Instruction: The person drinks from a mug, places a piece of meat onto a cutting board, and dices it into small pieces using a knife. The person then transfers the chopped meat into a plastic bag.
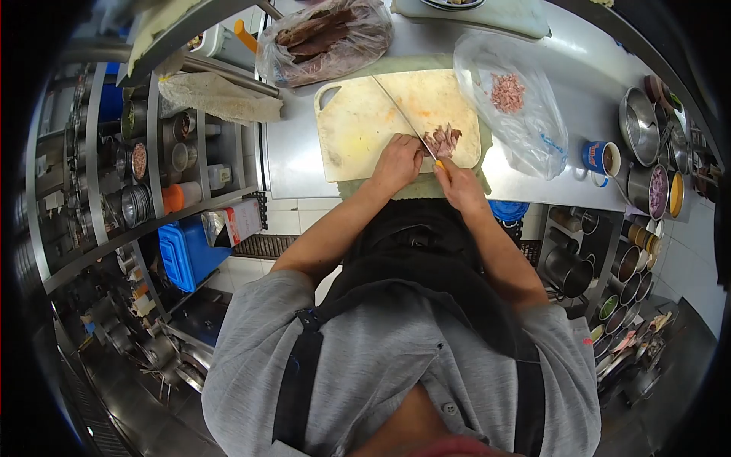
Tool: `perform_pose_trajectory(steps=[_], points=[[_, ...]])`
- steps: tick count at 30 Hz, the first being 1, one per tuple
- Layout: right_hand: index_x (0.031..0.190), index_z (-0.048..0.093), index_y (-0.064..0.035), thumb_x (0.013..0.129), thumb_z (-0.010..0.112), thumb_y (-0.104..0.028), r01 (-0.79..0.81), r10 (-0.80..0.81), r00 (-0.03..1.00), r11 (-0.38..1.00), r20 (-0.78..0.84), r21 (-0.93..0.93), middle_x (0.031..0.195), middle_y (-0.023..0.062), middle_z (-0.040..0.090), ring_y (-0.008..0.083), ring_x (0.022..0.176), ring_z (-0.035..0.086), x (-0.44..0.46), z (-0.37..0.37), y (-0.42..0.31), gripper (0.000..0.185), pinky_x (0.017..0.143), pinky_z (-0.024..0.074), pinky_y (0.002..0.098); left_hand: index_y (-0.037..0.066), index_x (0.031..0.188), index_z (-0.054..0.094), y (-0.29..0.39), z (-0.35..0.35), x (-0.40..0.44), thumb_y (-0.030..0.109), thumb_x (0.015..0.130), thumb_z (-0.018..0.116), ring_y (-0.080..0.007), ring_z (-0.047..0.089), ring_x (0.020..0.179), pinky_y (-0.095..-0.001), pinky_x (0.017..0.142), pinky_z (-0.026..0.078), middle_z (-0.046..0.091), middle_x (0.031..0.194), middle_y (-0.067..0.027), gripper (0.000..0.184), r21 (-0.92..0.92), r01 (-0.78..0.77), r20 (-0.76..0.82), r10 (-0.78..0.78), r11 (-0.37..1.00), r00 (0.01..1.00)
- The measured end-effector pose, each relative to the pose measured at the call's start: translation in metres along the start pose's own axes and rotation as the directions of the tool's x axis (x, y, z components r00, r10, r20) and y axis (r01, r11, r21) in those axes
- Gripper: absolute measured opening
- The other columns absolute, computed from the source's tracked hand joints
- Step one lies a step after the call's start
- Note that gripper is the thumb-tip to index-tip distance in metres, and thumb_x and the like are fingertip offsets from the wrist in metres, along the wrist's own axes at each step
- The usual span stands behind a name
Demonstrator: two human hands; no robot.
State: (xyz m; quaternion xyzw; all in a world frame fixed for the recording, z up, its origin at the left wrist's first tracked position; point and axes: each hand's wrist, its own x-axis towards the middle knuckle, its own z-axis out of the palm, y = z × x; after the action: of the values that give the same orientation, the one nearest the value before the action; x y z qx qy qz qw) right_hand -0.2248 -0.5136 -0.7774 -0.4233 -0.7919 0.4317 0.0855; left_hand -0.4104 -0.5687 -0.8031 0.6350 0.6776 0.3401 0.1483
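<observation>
On the pale cutting board (354, 114) lies a small pile of sliced reddish meat (443, 141). My right hand (461, 184) is closed round the orange handle of a long knife (402, 111), whose blade points up and left across the board. Just left of the blade, my left hand (398, 161) rests with its fingers curled, pressing on a piece of meat mostly hidden under them. To the right, a clear plastic bag (525, 137) holds chopped pink meat (507, 93). Beyond the board's left corner, large dark meat pieces (316, 38) lie in another plastic bag (365, 30).
A blue and white cup (601, 158) stands on the steel table (293, 156) at the right, near metal bowls (638, 126). A cloth (221, 97) hangs over a rail at the left. Shelves with containers flank both sides, and a blue box (186, 255) sits lower left.
</observation>
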Motion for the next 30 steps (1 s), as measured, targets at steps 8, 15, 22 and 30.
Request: perform_pose_trajectory(steps=[8, 15, 22, 30], points=[[0.122, 0.065, -0.0062, 0.097, 0.063, -0.032, -0.034, 0.034, 0.999, 0.999, 0.001, 0.033, 0.08, 0.0263, 0.067, 0.0435, 0.079, 0.067, -0.008, -0.029, -0.021, 0.036, 0.069, 0.051, 0.0482, 0.002, 0.091, 0.065, 0.008, 0.002, 0.004, 0.005, 0.08, 0.068, -0.0363, 0.06, 0.09, -0.0443, 0.081, 0.05, 0.064, 0.09, -0.0163, 0.011, 0.014, 0.007, 0.004, -0.007, 1.0, 1.0], [0.126, 0.063, -0.0103, 0.089, 0.072, -0.029, 0.148, -0.179, 0.971, 0.97, -0.156, -0.191, 0.089, 0.0204, 0.071, 0.0395, 0.08, 0.069, -0.022, -0.047, -0.007, 0.042, 0.07, 0.0551, 0.0469, 0.003, 0.096, 0.067, 0.027, -0.02, 0.011, 0.009, 0.082, 0.069, -0.0356, 0.061, 0.094, -0.0442, 0.083, 0.05, 0.065, 0.095, -0.0164, 0.015, 0.015, 0.011, 0.112, -0.013, 1.0, 0.994], [0.123, 0.06, -0.0105, 0.086, 0.075, -0.03, 0.163, -0.201, 0.967, 0.96, -0.158, -0.228, 0.088, 0.0181, 0.071, 0.0384, 0.078, 0.069, -0.026, -0.039, 0.005, 0.044, 0.068, 0.0556, 0.0463, 0.005, 0.096, 0.07, 0.054, -0.041, 0.051, 0.008, 0.083, 0.069, -0.0338, 0.062, 0.094, -0.043, 0.086, 0.051, 0.066, 0.099, -0.0134, 0.014, 0.014, -0.186, 0.24, 0.177, 0.982, 0.955], [0.116, 0.06, -0.0099, 0.085, 0.076, -0.03, 0.18, -0.199, 0.978, 0.954, -0.058, -0.241, 0.083, 0.0188, 0.07, 0.0399, 0.077, 0.068, -0.038, -0.04, -0.003, 0.041, 0.068, 0.0545, 0.0487, 0.009, 0.098, 0.075, 0.026, -0.007, 0.089, 0.015, 0.083, 0.069, -0.0335, 0.063, 0.096, -0.0421, 0.089, 0.051, 0.069, 0.098, -0.0123, 0.017, 0.125, -0.312, 0.581, 0.186, 0.942, 0.792]])
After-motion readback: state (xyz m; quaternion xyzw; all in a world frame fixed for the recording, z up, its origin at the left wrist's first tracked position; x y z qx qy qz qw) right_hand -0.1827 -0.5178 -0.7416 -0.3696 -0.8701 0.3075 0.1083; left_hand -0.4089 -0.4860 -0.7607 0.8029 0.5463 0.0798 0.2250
